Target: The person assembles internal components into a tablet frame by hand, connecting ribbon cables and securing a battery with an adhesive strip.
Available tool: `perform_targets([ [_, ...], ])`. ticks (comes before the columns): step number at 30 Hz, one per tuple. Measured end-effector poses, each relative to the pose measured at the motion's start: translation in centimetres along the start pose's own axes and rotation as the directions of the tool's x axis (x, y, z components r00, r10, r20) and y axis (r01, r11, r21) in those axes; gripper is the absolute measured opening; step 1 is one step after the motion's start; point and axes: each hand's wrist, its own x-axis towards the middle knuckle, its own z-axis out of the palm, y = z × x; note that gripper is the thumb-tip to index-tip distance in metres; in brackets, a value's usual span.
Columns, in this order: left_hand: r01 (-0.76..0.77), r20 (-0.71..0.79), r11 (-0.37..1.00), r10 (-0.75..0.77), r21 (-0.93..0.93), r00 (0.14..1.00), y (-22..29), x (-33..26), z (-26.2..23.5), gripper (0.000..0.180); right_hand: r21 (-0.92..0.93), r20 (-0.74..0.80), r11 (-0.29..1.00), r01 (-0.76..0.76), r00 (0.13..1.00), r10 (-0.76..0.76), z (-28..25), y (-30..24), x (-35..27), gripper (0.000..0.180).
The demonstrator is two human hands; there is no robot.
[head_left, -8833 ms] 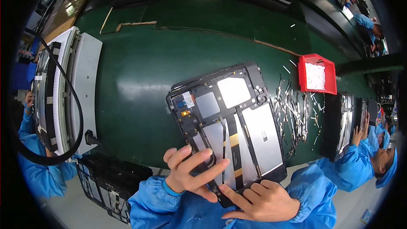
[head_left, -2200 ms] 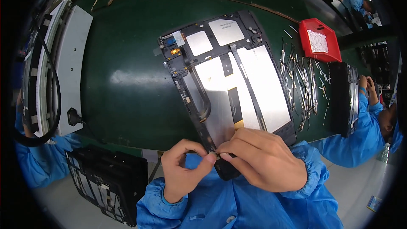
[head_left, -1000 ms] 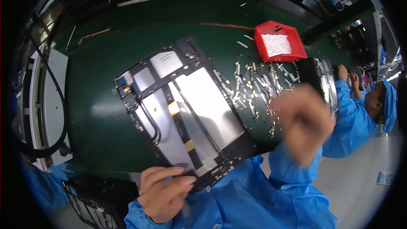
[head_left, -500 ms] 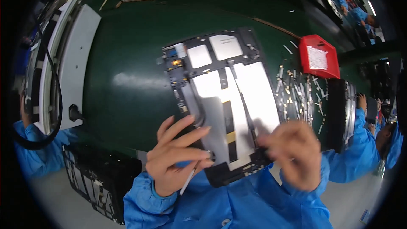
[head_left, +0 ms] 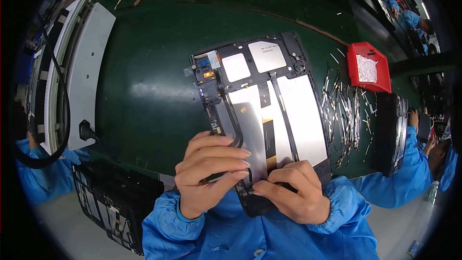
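An opened tablet (head_left: 308,111) lies tilted in front of me, with its silvery battery panels, small boards and dark ribbon cables (head_left: 285,115) showing. My left hand (head_left: 207,173) is closed at its lower left edge, fingertips over the panel. A slim stick (head_left: 217,177) shows partly between that hand's thumb and fingers. Close beside it, my right hand (head_left: 298,190) reaches across the tablet's lower end. Its thumb and forefinger pinch together near the lower left corner, and whatever is between them is hidden.
Many thin strips (head_left: 344,115) lie loose right of the tablet, below a red bin (head_left: 385,75) of white pieces. Dark panels are stacked at right (head_left: 387,130) and lower left (head_left: 113,202). A white device (head_left: 89,77) with a black cable stands left. Co-workers in blue sit at both sides.
My right hand has moved left from the tablet's lower right side to its lower left corner and its fingers have pinched together. The tablet has shifted slightly right.
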Motion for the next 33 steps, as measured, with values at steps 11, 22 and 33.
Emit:
perform_targets([
  [11,-0.099,0.041,0.981,0.094,0.167,0.995,0.3,2.2,-0.2,0.013,0.028,0.129,0.997,0.069,0.989,-0.072,-0.7,0.4,0.6,0.028],
  [22,-0.022,0.105,0.953,-0.01,0.302,0.994,0.9,3.7,0.4,0.011,0.024,0.106,0.999,0.036,0.994,-0.038,-0.5,0.2,0.2,0.029],
  [33,0.012,0.142,0.938,-0.065,0.347,0.988,1.5,4.0,0.3,0.009,0.033,0.122,0.999,0.008,0.992,-0.012,-0.8,0.3,0.4,0.027],
])
